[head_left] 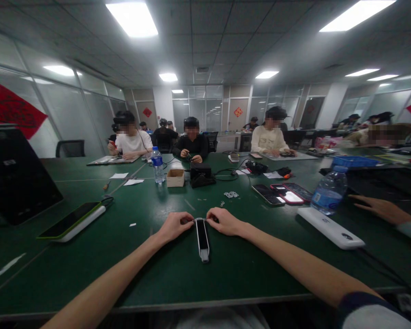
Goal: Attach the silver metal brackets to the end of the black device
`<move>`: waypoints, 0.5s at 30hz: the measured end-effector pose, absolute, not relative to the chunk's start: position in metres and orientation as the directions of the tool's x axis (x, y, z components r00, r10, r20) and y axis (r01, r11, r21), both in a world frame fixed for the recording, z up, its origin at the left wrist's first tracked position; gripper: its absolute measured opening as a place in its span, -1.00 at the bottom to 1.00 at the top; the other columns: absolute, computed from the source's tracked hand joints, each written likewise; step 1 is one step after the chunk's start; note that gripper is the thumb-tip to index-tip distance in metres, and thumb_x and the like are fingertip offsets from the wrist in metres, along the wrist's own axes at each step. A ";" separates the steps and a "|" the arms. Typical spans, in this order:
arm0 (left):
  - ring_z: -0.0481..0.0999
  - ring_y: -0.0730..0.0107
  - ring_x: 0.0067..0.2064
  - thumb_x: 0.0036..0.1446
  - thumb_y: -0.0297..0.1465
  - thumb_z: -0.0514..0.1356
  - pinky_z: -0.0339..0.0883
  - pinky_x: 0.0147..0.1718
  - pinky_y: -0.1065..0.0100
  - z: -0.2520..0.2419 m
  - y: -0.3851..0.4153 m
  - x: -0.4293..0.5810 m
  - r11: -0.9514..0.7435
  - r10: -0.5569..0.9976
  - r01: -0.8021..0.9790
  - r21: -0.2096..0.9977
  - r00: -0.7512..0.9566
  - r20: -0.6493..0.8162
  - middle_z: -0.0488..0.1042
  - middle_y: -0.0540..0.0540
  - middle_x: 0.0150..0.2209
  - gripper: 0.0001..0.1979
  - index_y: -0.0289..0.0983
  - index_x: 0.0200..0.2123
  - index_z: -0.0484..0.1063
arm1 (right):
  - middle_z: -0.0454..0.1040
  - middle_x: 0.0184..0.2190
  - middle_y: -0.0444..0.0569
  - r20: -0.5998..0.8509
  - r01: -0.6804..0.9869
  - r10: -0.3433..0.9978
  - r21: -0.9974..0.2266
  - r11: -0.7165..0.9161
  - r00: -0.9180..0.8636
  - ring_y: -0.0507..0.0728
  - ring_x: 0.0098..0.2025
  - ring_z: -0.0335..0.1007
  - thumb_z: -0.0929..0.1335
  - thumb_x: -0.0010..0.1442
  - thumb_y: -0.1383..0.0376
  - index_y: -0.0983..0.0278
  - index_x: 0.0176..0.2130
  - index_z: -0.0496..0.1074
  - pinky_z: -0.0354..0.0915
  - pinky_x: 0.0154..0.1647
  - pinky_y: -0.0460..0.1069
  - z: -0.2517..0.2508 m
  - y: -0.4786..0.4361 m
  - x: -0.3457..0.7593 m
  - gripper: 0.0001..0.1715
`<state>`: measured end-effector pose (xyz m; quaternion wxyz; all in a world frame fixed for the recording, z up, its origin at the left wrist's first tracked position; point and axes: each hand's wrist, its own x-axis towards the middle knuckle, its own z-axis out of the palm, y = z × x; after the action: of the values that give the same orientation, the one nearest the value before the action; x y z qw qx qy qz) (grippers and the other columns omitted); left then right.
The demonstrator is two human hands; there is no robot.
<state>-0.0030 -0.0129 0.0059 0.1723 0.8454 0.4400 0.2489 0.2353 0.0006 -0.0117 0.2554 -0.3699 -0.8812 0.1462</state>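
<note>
A narrow black and silver device [202, 238] lies lengthwise on the green table [123, 256], straight ahead of me. My left hand [176, 225] pinches its far end from the left, fingers curled. My right hand [224, 221] grips the same far end from the right, fingers also closed. Small metal parts [230, 194] lie just beyond my hands.
A phone on a white base [71, 221] lies at left by a dark screen [13, 178]. Three phones [284, 193], a lying water bottle [329, 194], a white power strip [330, 227] and another person's hand [380, 208] are at right. An upright bottle [157, 165] and a small box [176, 177] stand further back; several people sit at the far side.
</note>
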 end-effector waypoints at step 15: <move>0.52 0.33 -0.36 0.10 -0.33 0.20 0.37 -0.34 0.39 0.009 -0.015 0.001 -0.548 0.836 0.679 0.489 0.474 0.278 0.60 -0.04 -0.34 -0.81 -0.26 -0.25 0.55 | 0.42 -0.35 -0.04 0.342 0.571 0.731 -0.463 0.678 -0.590 0.04 -0.36 0.29 0.30 0.21 0.32 0.33 -0.26 0.41 0.25 -0.34 -0.06 -0.013 0.001 0.235 -0.88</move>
<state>0.0013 -0.0154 0.0087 0.1574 0.8439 0.4487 0.2484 0.2353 0.0005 -0.0125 0.2599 -0.3708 -0.8782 0.1539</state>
